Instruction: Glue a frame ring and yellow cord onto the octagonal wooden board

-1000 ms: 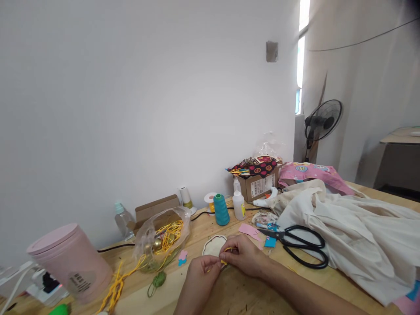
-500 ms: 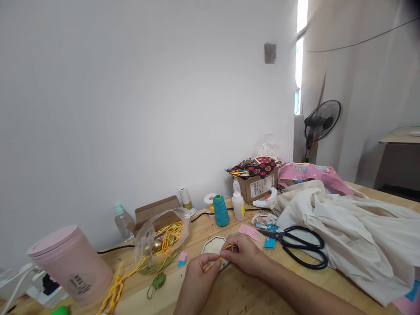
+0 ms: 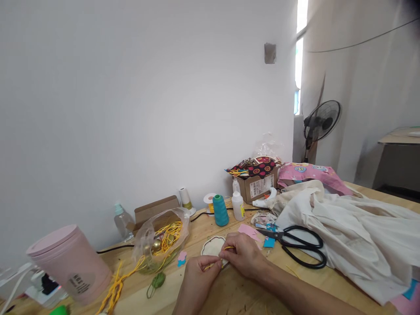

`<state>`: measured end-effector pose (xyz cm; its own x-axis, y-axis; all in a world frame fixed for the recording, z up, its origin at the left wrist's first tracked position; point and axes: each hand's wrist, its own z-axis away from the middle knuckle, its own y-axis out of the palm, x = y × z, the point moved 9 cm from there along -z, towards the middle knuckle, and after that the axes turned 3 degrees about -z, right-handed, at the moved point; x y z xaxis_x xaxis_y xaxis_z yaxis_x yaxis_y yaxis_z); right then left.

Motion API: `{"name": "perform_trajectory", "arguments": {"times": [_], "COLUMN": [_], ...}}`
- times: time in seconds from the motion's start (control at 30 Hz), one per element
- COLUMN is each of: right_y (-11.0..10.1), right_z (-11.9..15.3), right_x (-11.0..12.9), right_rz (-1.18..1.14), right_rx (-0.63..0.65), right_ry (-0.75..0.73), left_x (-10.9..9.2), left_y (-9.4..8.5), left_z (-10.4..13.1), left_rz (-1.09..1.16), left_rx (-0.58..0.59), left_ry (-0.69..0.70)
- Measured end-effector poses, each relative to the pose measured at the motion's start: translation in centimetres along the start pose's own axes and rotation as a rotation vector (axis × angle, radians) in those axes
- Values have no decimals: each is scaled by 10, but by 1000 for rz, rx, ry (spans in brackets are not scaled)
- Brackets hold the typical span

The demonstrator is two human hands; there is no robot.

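Low in the middle of the head view, my left hand [image 3: 201, 275] and my right hand [image 3: 243, 254] meet with fingertips pinched together. Both grip a thin yellow cord [image 3: 229, 247]; a loop of it shows over my right fingers, and another bit runs under my left thumb. Just beyond the fingertips lies a cream scallop-edged piece [image 3: 211, 246] with a dark outline, partly covered by my hands. Exactly how the cord is knotted between the fingers is too small to make out. Large black-handled scissors [image 3: 305, 245] lie to the right of my right hand.
Behind my hands stand a teal thread cone [image 3: 220, 211] and a white glue bottle [image 3: 238, 206]. White cloth [image 3: 348, 232] is heaped at right. On the left are a plastic bag [image 3: 144, 240] of yellow cord, green yarn [image 3: 159, 280] and a pink canister [image 3: 68, 264]. Pink paper scraps [image 3: 247, 230] lie nearby.
My fingertips have drawn slightly closer together over the cord. Otherwise the hands stay in nearly the same place, and the objects around them have not moved.
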<state>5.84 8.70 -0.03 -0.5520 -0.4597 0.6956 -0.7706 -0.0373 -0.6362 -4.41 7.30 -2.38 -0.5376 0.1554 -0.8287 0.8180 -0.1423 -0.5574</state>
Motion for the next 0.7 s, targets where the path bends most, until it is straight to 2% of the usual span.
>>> {"name": "perform_trajectory", "arguments": {"times": [0.2,0.7], "right_y": [6,13], "right_z": [-2,-1], "right_x": [-17,-23], "right_rz": [-73,-176], "right_rx": [18,40], "right_ry": [117,120], "left_x": [1,4], "left_y": [-1,-4], "left_z": [0,-1], "left_rz": [52,34], "left_rx": [-38,-61], "left_ry": [0,7]}}
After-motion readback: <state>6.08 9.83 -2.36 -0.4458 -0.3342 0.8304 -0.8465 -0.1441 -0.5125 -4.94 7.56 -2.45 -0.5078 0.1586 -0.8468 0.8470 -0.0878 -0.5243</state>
